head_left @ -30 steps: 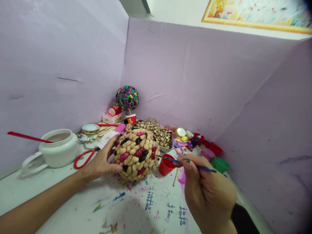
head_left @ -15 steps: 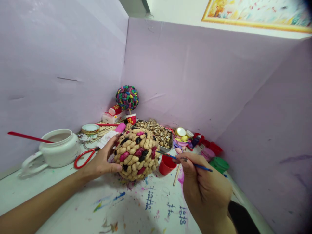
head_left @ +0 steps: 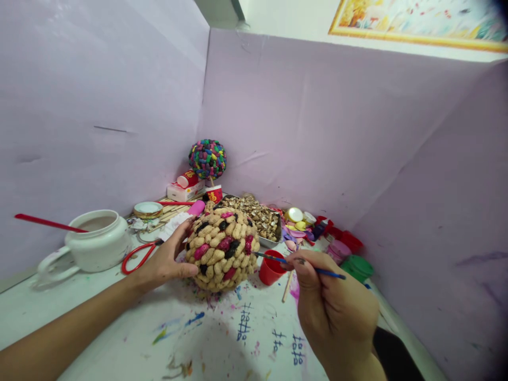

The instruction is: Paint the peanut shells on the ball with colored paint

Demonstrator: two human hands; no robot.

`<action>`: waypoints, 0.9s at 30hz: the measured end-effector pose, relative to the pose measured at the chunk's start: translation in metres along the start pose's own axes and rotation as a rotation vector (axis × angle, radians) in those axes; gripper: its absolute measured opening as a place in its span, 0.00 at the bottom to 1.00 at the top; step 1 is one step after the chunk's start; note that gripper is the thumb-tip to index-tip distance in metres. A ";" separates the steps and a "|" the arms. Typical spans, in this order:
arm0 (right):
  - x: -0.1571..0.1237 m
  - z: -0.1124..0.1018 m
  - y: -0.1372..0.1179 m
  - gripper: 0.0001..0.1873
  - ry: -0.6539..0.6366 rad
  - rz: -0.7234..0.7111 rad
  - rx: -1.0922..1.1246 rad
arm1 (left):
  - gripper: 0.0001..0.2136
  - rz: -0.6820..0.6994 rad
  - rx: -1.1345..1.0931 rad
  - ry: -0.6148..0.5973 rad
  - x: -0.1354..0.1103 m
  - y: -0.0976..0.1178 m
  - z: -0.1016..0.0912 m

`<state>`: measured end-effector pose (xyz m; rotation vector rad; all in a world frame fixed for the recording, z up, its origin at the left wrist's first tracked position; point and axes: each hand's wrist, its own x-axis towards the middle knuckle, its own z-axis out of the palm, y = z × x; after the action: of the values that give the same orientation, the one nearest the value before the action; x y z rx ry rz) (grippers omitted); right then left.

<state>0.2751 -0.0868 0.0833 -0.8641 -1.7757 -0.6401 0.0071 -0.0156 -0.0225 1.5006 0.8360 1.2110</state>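
A ball covered in peanut shells (head_left: 216, 259) rests on the table, most shells bare tan and some painted black or deep pink. My left hand (head_left: 169, 262) grips its left side, thumb at the front and the fingers partly hidden behind it. In my right hand (head_left: 327, 296) a thin blue paintbrush (head_left: 327, 273) is pinched between thumb and fingers. The brush tip meets or nearly meets the ball's right side, just below a pink shell. Under the brush stands a red plastic cup (head_left: 270, 271).
Left are a white pot (head_left: 97, 246) with a red stick and red-handled scissors (head_left: 135, 259). Behind the ball lies a metal tray of shells (head_left: 260, 217). A multicoloured ball (head_left: 207, 159) stands at the back. Green (head_left: 357, 268) and red cups sit right, near purple partition walls (head_left: 317, 132).
The brush tip has shifted slightly down and left along the ball's right side. The ball looks turned very slightly; the left hand keeps its hold.
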 end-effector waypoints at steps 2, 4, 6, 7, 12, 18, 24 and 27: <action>0.000 0.001 0.000 0.18 -0.009 0.000 0.004 | 0.53 0.001 -0.003 -0.006 0.000 0.000 0.000; -0.001 0.001 0.000 0.17 -0.020 0.005 0.010 | 0.53 0.001 0.003 -0.004 0.000 0.001 0.000; -0.002 0.002 0.000 0.16 -0.030 0.014 0.023 | 0.53 0.002 0.007 -0.004 -0.001 0.001 0.000; -0.003 0.002 0.000 0.15 -0.027 0.023 0.032 | 0.53 0.004 0.007 -0.005 -0.001 0.001 0.000; -0.004 0.001 0.000 0.13 -0.057 0.015 0.047 | 0.52 0.013 0.025 -0.007 0.000 0.001 0.000; 0.001 0.000 -0.002 0.15 -0.077 -0.015 0.039 | 0.53 0.010 0.044 0.004 0.000 -0.001 -0.003; 0.000 -0.001 -0.001 0.15 -0.092 -0.019 0.025 | 0.51 0.026 0.021 -0.012 0.000 -0.009 -0.006; 0.000 0.000 -0.001 0.15 -0.078 -0.021 0.038 | 0.51 0.035 0.018 -0.015 -0.001 -0.012 -0.008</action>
<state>0.2745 -0.0875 0.0837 -0.8558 -1.8635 -0.5917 0.0002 -0.0107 -0.0346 1.5422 0.8156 1.2193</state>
